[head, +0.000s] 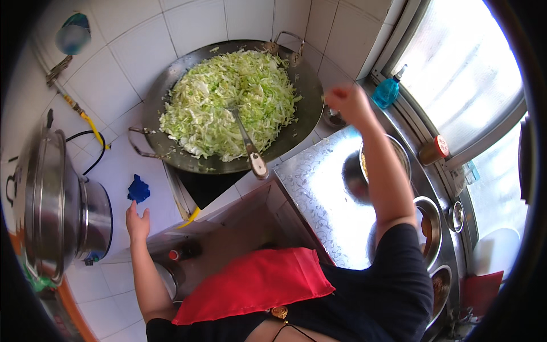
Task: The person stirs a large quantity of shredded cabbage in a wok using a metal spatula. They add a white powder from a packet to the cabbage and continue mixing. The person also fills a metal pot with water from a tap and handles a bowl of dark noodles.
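Observation:
A large wok (310, 115) full of shredded cabbage (230, 98) sits at the back, against the tiled wall. A metal spatula (252, 149) lies in it, head sunk in the cabbage, handle over the near rim. My left hand (138, 220) is over the white counter at the left, fingers apart, its fingertip at the edge of a crumpled blue cloth (139, 189); it grips nothing. My right hand (348, 102) is raised just right of the wok, blurred, fingers curled; whether it holds anything I cannot tell. A small dark bowl (333, 118) is partly hidden beneath it.
A big steel pot (51, 201) stands at the far left. On the right are a patterned worktop (316, 179), several metal bowls (436, 231), a blue squeeze bottle (386, 92) and a red-lidded jar (432, 151) by the window. A yellow hose (95, 128) runs along the left wall.

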Available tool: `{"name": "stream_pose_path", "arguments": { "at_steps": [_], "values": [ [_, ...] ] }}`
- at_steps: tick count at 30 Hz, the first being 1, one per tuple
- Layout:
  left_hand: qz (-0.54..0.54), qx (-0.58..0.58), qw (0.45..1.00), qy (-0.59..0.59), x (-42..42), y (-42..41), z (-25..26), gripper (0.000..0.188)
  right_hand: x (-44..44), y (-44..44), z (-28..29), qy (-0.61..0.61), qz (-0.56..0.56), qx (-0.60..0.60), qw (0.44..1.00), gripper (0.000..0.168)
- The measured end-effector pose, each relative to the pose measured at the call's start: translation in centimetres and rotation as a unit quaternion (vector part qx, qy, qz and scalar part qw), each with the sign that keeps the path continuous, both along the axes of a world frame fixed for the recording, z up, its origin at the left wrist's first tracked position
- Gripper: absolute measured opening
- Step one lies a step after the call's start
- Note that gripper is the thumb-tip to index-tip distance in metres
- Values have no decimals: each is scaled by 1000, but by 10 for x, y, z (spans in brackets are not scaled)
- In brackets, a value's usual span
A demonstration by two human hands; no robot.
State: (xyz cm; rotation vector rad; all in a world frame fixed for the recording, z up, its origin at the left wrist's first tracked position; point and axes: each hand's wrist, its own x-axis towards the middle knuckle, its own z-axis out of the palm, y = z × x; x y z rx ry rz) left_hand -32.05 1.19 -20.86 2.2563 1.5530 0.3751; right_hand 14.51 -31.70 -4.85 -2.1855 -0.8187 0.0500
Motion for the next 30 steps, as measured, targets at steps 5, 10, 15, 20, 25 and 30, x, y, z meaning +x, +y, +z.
{"name": "stream_pose_path", "arguments": {
  "at_steps": [5, 10, 15, 20, 25, 30],
  "values": [
    [-29, 36, 998, 30, 23, 27, -16, 56, 8, 66, 62, -242, 224, -33, 944, 21],
    [-47, 131, 990, 31, 47, 33, -21, 55, 39, 47, 88, -243, 85, -70, 964, 18],
    [-94, 225, 963, 112, 54, 56, -60, 51, 89, -21, -80, -57, -21, -442, 895, 18],
    [-73, 232, 963, 117, 49, 64, -53, 37, 57, -26, -217, -33, -127, -283, 950, 21],
    [-54, 229, 965, 119, 48, 66, -52, 37, 69, -25, -155, 20, -191, -216, 957, 12],
    [-33, 219, 965, 141, 54, 58, -57, 36, 104, -18, -78, 5, -148, 58, 987, 11]
  ]
}}
